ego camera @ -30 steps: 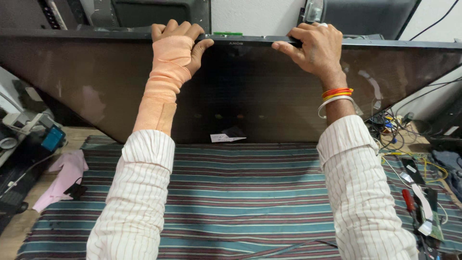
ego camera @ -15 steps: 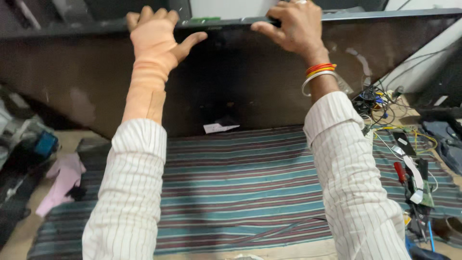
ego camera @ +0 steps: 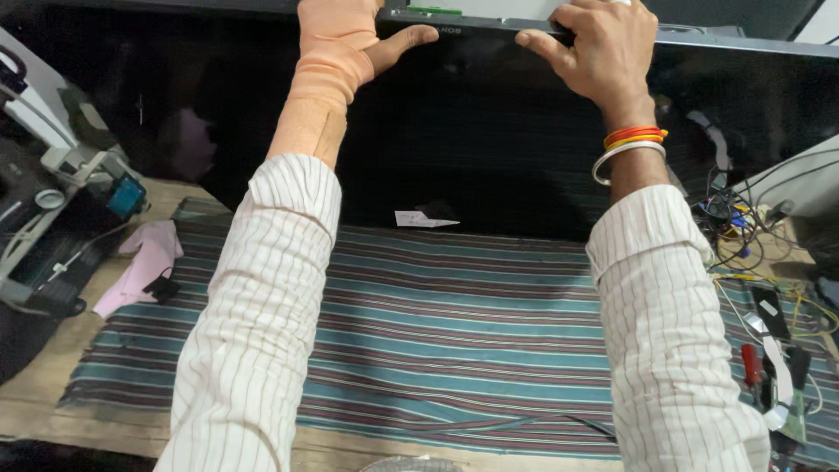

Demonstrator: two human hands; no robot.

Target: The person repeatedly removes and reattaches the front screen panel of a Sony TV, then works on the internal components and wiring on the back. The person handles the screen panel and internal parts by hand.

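A large dark flat screen panel (ego camera: 489,140) stands tilted on its lower edge on a striped cloth (ego camera: 454,332), its glossy face toward me. My left hand (ego camera: 345,35), in an orange glove and sleeve, grips the panel's top edge with the thumb pressed on the front. My right hand (ego camera: 599,48), with orange and white bangles at the wrist, clasps the same top edge a little to the right. Both arms in striped white sleeves reach forward over the cloth.
A small white paper scrap (ego camera: 419,218) lies at the panel's foot. Grey equipment with a blue part (ego camera: 127,197) and a pink cloth (ego camera: 144,262) sit at the left. Tangled wires (ego camera: 743,227) and a red-handled screwdriver (ego camera: 752,367) lie at the right on the wooden bench.
The view has dropped and closed in, so both hands sit higher in the frame. The hands keep their grip on the panel's top edge; the left thumb has stretched out along the front.
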